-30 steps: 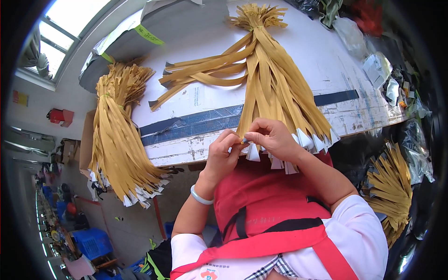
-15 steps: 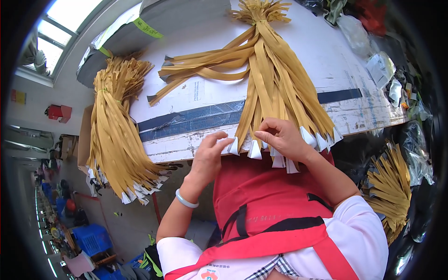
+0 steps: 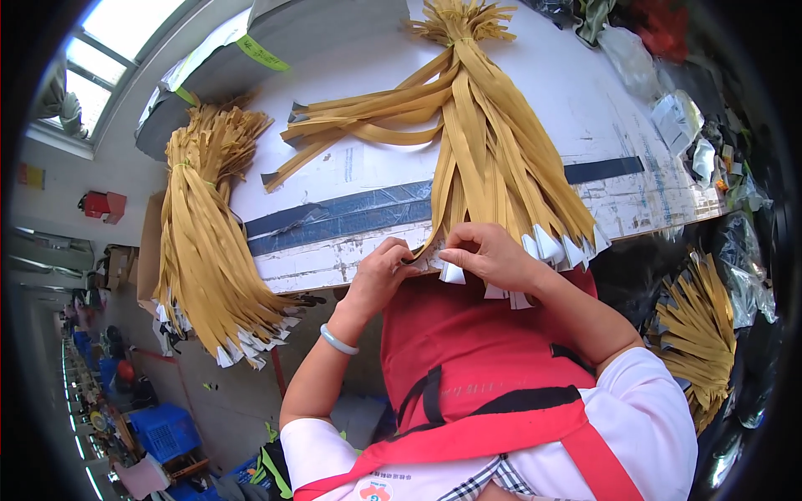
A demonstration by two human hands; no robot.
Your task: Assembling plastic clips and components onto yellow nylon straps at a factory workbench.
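A bundle of tan zipper tapes (image 3: 493, 125), tied near its far end, fans toward me across the table, its near ends capped with white tabs (image 3: 547, 244). At the table's front edge my left hand (image 3: 380, 275) pinches the end of the leftmost tape, which bends toward my fingers. Close to its right, my right hand (image 3: 493, 257) has thumb and forefinger closed beside that tape end; what lies between them is too small to make out. Below its fingers hangs another white tab (image 3: 452, 273). Several tapes with dark grey ends lie swept out to the left.
A second tied bundle (image 3: 196, 225) hangs over the table's front edge at left. Another tan bundle (image 3: 697, 334) is low on the right. Clear plastic bags (image 3: 631, 63) clutter the right side. Dark tape strips (image 3: 351, 217) cross the white tabletop (image 3: 368, 159). A blue crate (image 3: 167, 432) sits on the floor.
My left hand has moved slightly right and now bends the leftmost tape's end toward itself. My right hand has shifted a little left and down, nearer to it.
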